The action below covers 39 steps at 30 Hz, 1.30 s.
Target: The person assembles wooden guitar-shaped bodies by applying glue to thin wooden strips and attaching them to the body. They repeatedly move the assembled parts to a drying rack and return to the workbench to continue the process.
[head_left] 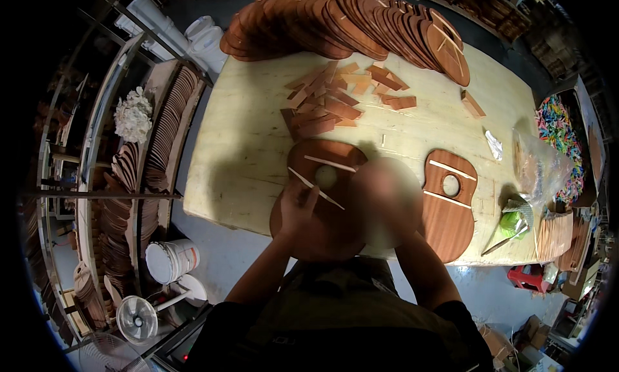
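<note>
A brown guitar-shaped wooden plate (332, 227) with a round soundhole lies in front of me at the table's near edge. One pale wooden strip (329, 163) crosses it above the hole. My left hand (298, 211) is over the plate's left side, thumb and fingers closed on a second pale strip (327, 197) slanting below the hole. Motion smears my right hand (390, 201) at the plate's right edge; its fingers, and anything in them, cannot be made out. Just right of it rests another guitar-shaped plate (449, 225) with two pale strips, one on each side of its hole.
Thin wooden pieces (325, 101) lie scattered on the pale table (238, 120). Behind them stands a long row of guitar-shaped plates (322, 23). On the right are a plastic bag (538, 165), a green-wrapped item (514, 222) and colourful clips (558, 133). Racks (138, 178) stand left.
</note>
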### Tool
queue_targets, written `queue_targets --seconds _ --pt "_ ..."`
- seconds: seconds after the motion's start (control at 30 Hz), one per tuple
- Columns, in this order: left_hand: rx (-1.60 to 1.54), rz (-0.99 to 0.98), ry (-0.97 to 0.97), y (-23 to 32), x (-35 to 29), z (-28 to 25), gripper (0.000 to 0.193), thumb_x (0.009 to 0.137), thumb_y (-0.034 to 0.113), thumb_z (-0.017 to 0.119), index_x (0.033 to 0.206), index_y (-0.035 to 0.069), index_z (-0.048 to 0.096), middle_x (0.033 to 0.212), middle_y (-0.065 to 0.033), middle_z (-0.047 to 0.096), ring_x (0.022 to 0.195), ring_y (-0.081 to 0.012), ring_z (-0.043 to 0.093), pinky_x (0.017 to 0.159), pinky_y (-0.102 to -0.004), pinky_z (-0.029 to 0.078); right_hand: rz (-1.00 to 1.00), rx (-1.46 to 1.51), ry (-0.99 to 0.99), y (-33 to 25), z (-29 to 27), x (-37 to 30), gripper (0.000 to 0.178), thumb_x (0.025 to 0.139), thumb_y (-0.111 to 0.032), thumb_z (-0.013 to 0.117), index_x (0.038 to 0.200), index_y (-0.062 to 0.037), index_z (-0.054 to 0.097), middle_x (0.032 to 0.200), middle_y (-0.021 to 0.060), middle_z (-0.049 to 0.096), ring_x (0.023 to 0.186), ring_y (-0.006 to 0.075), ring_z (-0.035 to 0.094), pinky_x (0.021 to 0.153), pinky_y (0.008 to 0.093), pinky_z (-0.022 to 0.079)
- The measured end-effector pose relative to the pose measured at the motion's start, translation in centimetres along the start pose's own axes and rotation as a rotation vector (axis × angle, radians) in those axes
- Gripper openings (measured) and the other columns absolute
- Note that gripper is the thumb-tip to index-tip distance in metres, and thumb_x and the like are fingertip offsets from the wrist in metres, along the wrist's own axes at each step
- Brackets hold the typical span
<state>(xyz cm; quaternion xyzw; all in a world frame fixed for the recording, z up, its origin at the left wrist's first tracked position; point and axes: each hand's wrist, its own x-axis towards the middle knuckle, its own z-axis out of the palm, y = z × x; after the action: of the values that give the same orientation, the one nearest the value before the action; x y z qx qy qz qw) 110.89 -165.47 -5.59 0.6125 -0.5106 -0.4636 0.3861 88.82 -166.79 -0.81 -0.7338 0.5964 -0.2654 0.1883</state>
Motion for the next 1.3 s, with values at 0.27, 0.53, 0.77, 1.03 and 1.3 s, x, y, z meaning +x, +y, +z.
queue_targets --seconds 0.27,0.53,0.77,1.03,1.3 --pt "0.412 0.557 -0.048 -1.7 4.9 -4.6 0.017 0.080 0.012 0.066 0.090 0.000 0.059 0.132 -0.0244 0.047 0.115 -0.0431 0.046 0.095 -0.0473 0.039 -0.036 -0.382 0.041 0.2 6.0 3.7 0.039 0.084 -0.016 0.057 0.122 -0.0090 0.059 0.109 0.0074 0.060 0.098 0.0263 0.054 0.083 0.0385 0.047" --pt "0.393 0.534 -0.012 -4.3 5.3 -4.5 0.023 0.078 0.016 0.069 0.086 -0.001 0.056 0.133 -0.0260 0.044 0.119 -0.0459 0.039 0.096 -0.0494 0.039 0.426 -0.222 0.387 0.0 9.3 -1.5 0.035 0.086 -0.026 0.061 0.118 -0.0134 0.055 0.120 0.0189 0.050 0.108 0.0400 0.045 0.092 0.0521 0.037" --pt "0.436 0.621 -0.004 -3.4 5.2 -4.6 0.021 0.078 0.016 0.069 0.083 0.001 0.055 0.138 -0.0209 0.043 0.118 -0.0457 0.039 0.095 -0.0528 0.037 0.458 -0.221 0.345 -1.2 9.3 -1.2 0.051 0.089 -0.027 0.057 0.137 -0.0154 0.047 0.126 0.0150 0.045 0.113 0.0345 0.040 0.095 0.0465 0.032" --pt "0.483 0.642 -0.106 -4.4 5.7 -4.6 0.020 0.076 0.018 0.070 0.080 0.005 0.055 0.146 -0.0156 0.036 0.122 -0.0448 0.037 0.098 -0.0540 0.033 0.346 -0.500 0.296 -1.0 9.9 -1.8 0.050 0.089 -0.025 0.056 0.137 -0.0127 0.047 0.118 0.0149 0.050 0.104 0.0336 0.046 0.088 0.0452 0.038" --pt "0.540 0.652 -0.098 -4.6 5.7 -4.5 0.021 0.077 0.019 0.070 0.079 0.005 0.055 0.148 -0.0157 0.033 0.123 -0.0444 0.035 0.100 -0.0502 0.033 0.389 -0.525 0.226 -1.4 9.9 -1.4 0.051 0.087 -0.023 0.056 0.135 -0.0076 0.047 0.122 0.0154 0.050 0.105 0.0336 0.047 0.087 0.0447 0.038"
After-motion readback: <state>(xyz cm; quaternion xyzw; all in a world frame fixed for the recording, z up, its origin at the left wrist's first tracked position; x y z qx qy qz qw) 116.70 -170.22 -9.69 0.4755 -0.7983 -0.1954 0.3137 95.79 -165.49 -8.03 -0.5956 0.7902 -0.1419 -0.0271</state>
